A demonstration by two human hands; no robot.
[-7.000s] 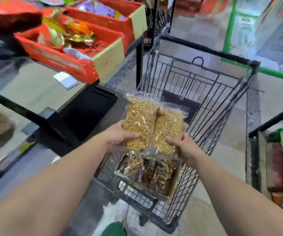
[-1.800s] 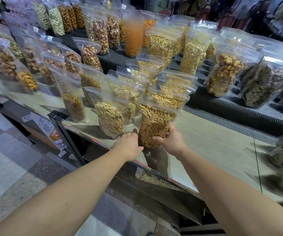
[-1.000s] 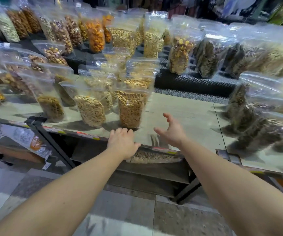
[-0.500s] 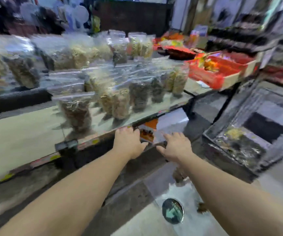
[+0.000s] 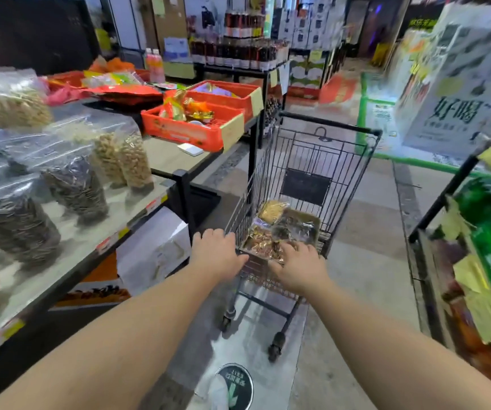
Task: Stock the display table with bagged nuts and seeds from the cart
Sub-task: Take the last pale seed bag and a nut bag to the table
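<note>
The worktop point(image 5: 161, 156) with standing nut bags lies left of both hands; the wire cart point(image 5: 312, 161) stands straight ahead. Its remaining flat bags of nuts point(image 5: 285, 229) lie just beyond the fingertips. The left hand point(image 5: 219, 255) and right hand point(image 5: 297, 266) reach in spread and empty, and would best each take a bag by its edges.

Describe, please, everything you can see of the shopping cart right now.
The cart is a black wire-mesh basket on a dark frame with small castors, standing upright on the tiled floor beside the end of the display table. A dark panel hangs on its far wall, and a top rail runs along that end. A few clear bags of nuts lie flat at the bottom. The left hand is at the near rim; the right hand reaches over the rim towards the bags.
</note>
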